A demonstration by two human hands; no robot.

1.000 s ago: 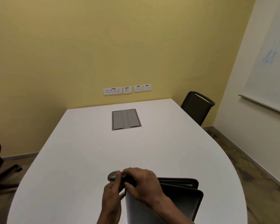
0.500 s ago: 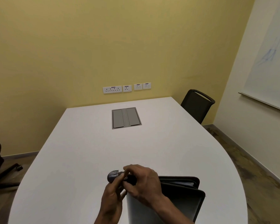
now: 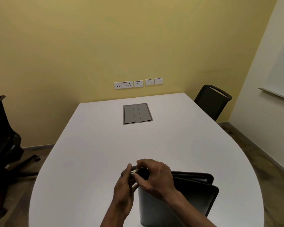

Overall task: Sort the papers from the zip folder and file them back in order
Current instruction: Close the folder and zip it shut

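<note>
We see black zip folder (image 3: 187, 192) standing on edge at near end of white table (image 3: 105, 153), part unzipped. Our right hand (image 3: 156, 176) curls over its far-left corner. Our left hand (image 3: 124, 189), just left of folder, meets it there; metal zip pull (image 3: 134, 171) pinched between fingers, whose we cannot tell.
</note>
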